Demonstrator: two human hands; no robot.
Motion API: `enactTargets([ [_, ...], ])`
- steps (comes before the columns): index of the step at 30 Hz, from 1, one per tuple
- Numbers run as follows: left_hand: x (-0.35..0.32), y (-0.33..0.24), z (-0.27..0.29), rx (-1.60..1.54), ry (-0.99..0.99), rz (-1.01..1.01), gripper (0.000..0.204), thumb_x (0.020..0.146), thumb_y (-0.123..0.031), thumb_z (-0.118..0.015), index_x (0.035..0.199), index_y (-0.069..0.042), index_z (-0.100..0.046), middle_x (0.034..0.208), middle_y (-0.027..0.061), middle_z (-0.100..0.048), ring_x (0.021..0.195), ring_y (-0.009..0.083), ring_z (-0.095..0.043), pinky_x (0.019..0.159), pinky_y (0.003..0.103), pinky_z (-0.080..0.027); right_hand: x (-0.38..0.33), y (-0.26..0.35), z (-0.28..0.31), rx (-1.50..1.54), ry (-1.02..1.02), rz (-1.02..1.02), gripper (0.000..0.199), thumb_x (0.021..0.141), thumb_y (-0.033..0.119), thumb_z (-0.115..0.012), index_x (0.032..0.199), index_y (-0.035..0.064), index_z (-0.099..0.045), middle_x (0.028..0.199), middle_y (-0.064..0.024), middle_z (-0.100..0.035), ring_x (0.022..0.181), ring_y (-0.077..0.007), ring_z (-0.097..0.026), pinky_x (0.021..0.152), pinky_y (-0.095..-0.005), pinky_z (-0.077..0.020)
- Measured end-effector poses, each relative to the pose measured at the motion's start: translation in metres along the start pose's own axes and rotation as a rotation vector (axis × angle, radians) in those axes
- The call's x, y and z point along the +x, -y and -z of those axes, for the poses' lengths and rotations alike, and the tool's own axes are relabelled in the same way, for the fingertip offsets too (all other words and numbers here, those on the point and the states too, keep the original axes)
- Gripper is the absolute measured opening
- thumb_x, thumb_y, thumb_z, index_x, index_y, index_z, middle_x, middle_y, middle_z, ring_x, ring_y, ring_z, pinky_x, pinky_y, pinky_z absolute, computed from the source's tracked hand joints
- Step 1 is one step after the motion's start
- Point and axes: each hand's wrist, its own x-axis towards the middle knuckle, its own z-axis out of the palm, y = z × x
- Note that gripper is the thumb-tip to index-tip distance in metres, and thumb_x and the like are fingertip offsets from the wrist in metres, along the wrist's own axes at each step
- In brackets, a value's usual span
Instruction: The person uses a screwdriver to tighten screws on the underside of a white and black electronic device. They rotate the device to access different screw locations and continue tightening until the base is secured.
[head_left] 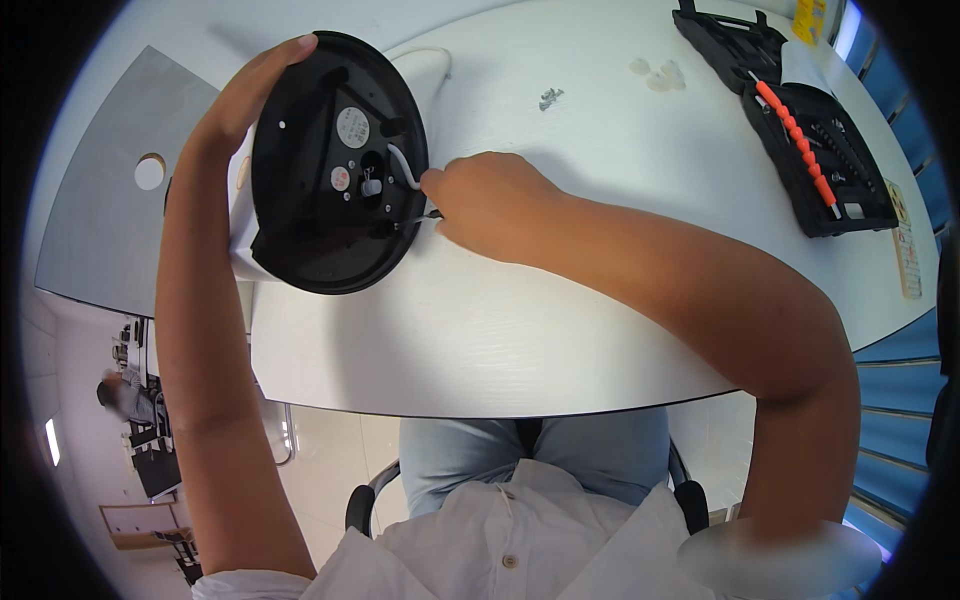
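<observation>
A white appliance (243,262) lies on its side, its round black base (300,240) facing me. My left hand (262,82) holds it at the upper left, fingertips on the base's rim. My right hand (495,205) is closed beside the base's right edge, gripping a thin metal-shafted tool (415,219) that looks like a screwdriver; its handle is hidden in the fist. The tool's tip is at the lower right part of the base. Next to my right fingers, a white cord (403,165) runs from the base's recess. Screws and two round stickers show on the base.
Small screws (550,98) lie in a pile on the white table (480,340), near several pale translucent pieces (660,75). An open black tool case (850,170) holding an orange flexible shaft (797,140) stands at the right. A grey panel (110,200) is at the left.
</observation>
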Motion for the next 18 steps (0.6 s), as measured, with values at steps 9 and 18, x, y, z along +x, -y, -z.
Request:
enactTargets([
  [9,0.0,0.004,-0.002,-0.008,-0.01,0.03,0.066,0.084,-0.063,-0.048,0.113,-0.006,-0.064,0.106,0.0125,-0.065,0.1,0.0228,-0.059,0.095,0.033,-0.04,0.003,-0.004,-0.002,-0.139,-0.028,0.088,0.015,0.083,0.01,-0.058,0.094,0.0029,-0.066,0.094,-0.009,-0.059,0.084,-0.0266,-0.061,0.071,-0.0378,-0.0519],
  [18,0.0,0.002,-0.002,0.014,-0.025,0.038,0.068,0.082,-0.065,-0.049,0.114,-0.006,-0.064,0.107,0.0132,-0.065,0.101,0.0238,-0.059,0.097,0.033,-0.039,-0.005,0.0,0.004,-0.064,-0.035,0.073,0.021,0.085,0.006,-0.055,0.105,0.0029,-0.063,0.093,-0.0121,-0.058,0.081,-0.0269,-0.063,0.069,-0.0401,-0.0525],
])
